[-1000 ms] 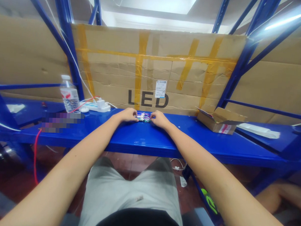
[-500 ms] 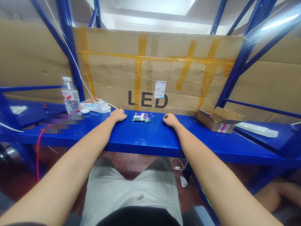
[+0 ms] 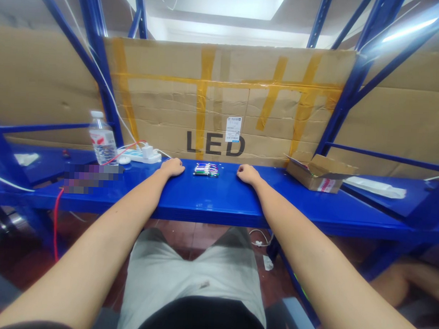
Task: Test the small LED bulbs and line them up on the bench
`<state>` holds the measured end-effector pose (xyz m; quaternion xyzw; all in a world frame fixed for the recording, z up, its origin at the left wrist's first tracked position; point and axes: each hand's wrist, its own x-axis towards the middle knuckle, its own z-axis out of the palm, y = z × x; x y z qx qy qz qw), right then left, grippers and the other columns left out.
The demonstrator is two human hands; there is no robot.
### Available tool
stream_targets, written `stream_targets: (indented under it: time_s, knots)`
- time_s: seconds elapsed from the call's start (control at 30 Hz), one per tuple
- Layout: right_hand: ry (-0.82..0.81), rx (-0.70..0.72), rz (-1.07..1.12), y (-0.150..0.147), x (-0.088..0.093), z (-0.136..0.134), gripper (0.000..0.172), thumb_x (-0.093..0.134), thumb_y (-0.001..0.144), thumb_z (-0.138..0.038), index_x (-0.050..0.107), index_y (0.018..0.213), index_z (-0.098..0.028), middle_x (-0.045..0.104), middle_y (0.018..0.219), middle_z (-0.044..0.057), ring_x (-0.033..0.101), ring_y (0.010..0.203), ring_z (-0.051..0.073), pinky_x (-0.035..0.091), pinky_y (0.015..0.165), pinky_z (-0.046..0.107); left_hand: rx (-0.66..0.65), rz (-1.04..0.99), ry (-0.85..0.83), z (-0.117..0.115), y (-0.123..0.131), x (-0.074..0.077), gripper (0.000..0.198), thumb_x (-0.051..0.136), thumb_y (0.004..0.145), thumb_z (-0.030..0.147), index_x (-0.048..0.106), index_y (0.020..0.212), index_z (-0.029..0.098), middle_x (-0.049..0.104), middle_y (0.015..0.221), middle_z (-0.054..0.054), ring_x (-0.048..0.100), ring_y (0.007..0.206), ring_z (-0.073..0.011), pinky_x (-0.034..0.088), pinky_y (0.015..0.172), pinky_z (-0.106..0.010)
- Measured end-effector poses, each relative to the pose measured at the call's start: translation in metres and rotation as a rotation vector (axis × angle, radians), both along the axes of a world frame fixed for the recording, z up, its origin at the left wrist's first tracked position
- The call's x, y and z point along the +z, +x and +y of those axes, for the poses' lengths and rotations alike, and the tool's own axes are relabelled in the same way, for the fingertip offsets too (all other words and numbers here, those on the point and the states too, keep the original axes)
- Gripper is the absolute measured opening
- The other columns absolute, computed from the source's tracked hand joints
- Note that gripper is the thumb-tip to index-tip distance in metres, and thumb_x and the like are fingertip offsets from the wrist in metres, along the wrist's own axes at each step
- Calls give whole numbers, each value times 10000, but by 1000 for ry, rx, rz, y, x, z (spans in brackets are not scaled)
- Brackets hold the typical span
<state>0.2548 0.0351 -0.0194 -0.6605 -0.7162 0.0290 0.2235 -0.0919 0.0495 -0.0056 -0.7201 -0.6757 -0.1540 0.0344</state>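
Note:
Several shiny, multicoloured pens [image 3: 206, 170] lie side by side in a small row on the blue table [image 3: 207, 197]. My left hand [image 3: 173, 167] rests closed on the table to the left of the pens, with nothing visible in it. To their right, my right hand [image 3: 248, 174] also rests on the tabletop, its fingers curled in and holding nothing that shows. Neither hand touches the pens.
An open cardboard box [image 3: 316, 172] stands at the right, beside a white packet [image 3: 377, 187]. At the left are a water bottle [image 3: 104, 140], a power strip [image 3: 140, 155] and a red cable [image 3: 56, 226]. A cardboard sheet [image 3: 164, 105] stands behind. Another person's limb [image 3: 410, 281] shows lower right.

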Motion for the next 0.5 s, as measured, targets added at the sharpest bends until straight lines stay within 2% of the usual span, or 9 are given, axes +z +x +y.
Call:
stream_targets:
  time_s: [0.27,0.4,0.5]
  knots:
    - [-17,-4,4,-1,1,-1,218,604,791,-192,728,971,-202,739,1101,103,663,1011,246,473,817,282,-29,-16,-3,-1,1,2,221,579,786,401,668,760,200,741,967,-134,681,926,-284,493,775,-325]
    - [-12,-2,7,0,1,1,201,601,797,-185,725,955,-197,740,1093,107,663,1001,248,475,816,287,-181,-58,84,-5,16,5,228,545,825,403,663,815,208,738,950,-103,664,862,-245,474,747,-309]
    - [-6,56,38,-4,3,0,167,596,807,-167,722,917,-174,745,1048,105,665,965,228,473,807,270,-377,-40,91,-14,37,7,239,554,824,419,655,842,204,731,936,-91,648,830,-233,451,715,-306]
